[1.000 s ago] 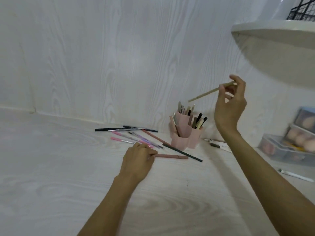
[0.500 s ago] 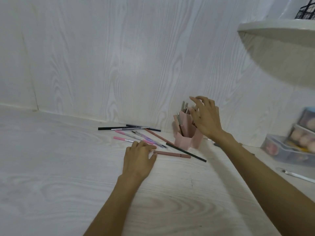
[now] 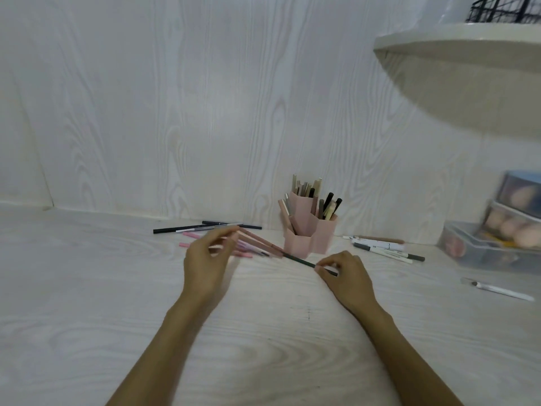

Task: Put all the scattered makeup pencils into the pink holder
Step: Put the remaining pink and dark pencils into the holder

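Observation:
The pink holder (image 3: 310, 234) stands by the wall with several pencils upright in it. My left hand (image 3: 207, 263) pinches the end of a brownish-pink pencil (image 3: 257, 241) lifted off the table, just left of the holder. My right hand (image 3: 347, 275) pinches the near end of a long brown-and-dark pencil (image 3: 298, 260) that lies in front of the holder. Several scattered pencils stay on the table behind my left hand: a black one (image 3: 175, 230), another dark one (image 3: 234, 224) and pink ones (image 3: 190, 235). More pens (image 3: 383, 249) lie right of the holder.
A clear plastic box (image 3: 483, 247) with makeup sponges sits at the right, with a stacked case above it. A white pen-like tool (image 3: 497, 290) lies near it. A rounded white shelf (image 3: 456, 42) with a black wire basket overhangs the upper right. The wall is close behind the holder.
My right hand dropped the beige pencil into the holder, then came down to the long dark pencil on the table. My left hand lifted the brownish-pink pencil off the table.

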